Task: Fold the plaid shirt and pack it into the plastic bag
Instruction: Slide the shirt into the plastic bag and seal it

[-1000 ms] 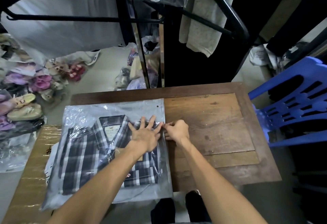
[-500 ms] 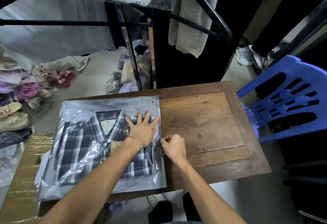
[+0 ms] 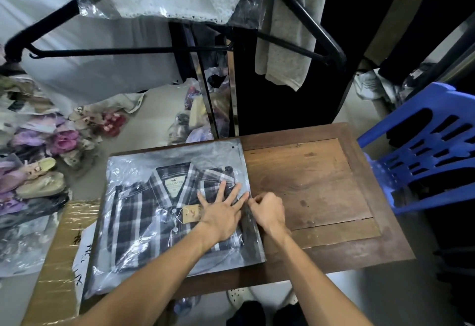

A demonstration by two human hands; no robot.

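We see one dark plaid shirt [image 3: 144, 212] inside one clear plastic bag [image 3: 177, 156] on the brown wooden surface's [image 3: 316, 179] left side. Left hand [image 3: 222, 213] presses flat; right hand [image 3: 268, 212] pinches the bag's edge. One blue plastic chair [image 3: 421, 156] stands right.

Right hand [image 3: 268, 212]: one second ago it pinched the right edge of the clear plastic bag [image 3: 177, 161] level with the left fingertips; half a second ago it had slid down that edge toward the near edge of the dark wooden tabletop [image 3: 321, 179]; now it has returned up the edge, its curled fingertips touching the little finger of the left hand.

Left hand [image 3: 222, 213]: its palm has stayed flat over the folded navy-and-white plaid shirt [image 3: 144, 212], but the fingers, spread wide half a second ago, now lie slightly closer together.

Bag's right edge: now lies flatter.
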